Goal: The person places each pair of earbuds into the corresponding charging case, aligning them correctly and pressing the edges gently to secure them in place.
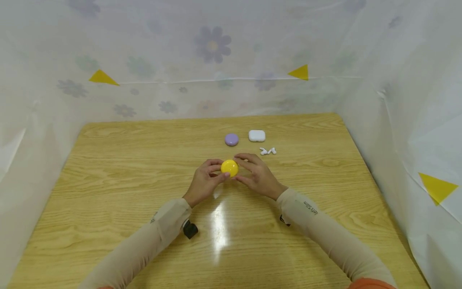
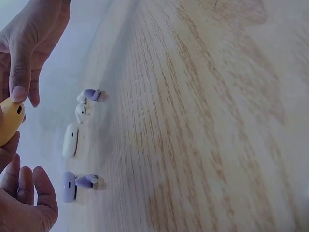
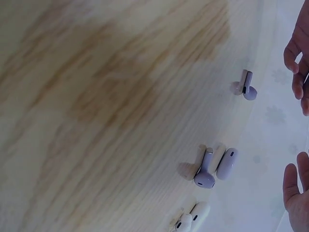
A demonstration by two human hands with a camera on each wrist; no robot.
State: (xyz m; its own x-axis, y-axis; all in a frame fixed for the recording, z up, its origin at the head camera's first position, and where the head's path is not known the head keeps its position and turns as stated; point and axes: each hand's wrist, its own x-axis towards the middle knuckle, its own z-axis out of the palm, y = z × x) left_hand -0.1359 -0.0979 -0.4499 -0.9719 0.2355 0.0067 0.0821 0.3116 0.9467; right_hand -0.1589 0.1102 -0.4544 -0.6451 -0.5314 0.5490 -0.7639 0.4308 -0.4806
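Observation:
My left hand [image 1: 205, 180] grips a round, glossy yellow earbud case [image 1: 229, 168], its thumb lying over the near edge. From the other side my right hand [image 1: 262, 176] holds the case by its rim, thumb and fingers curved around it. The case's dark port shows in the left wrist view, above the table. Two purple earbuds lie on the wood in the wrist views; one earbud [image 3: 205, 170] is beside the purple case [image 3: 227, 164], the other earbud [image 3: 248, 87] farther left. They are hidden by my hands in the head view.
Beyond my hands sit a round purple case [image 1: 231, 139] and a white earbud case [image 1: 257, 135]. Two white earbuds [image 1: 268, 151] lie in front of the white one. White flowered sheeting [image 1: 213, 92] hangs behind the wooden table [image 1: 126, 160] and along its sides.

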